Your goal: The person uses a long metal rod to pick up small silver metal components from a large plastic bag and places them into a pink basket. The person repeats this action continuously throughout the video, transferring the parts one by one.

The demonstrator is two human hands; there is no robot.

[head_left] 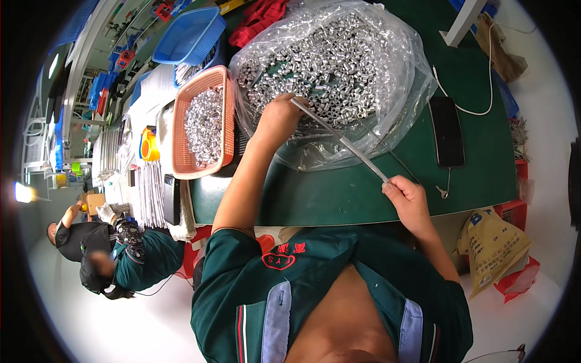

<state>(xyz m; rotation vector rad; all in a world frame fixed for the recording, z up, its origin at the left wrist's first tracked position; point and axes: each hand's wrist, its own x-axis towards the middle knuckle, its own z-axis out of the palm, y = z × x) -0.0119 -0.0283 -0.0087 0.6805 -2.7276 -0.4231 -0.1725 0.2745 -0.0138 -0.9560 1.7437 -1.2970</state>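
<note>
Left hand point(279, 121) grips the rod point(342, 140) at its far end, right hand point(408, 198) pinches the near end; both ends held, probably for steadiness. Rod is above the bag's point(419, 66) near side, long axis slanting far-left to near-right. Bag's spread, likely keeping bits point(339, 66) reachable.

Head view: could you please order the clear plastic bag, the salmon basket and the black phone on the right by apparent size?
1. clear plastic bag, largest by far
2. salmon basket
3. black phone, smallest
</note>
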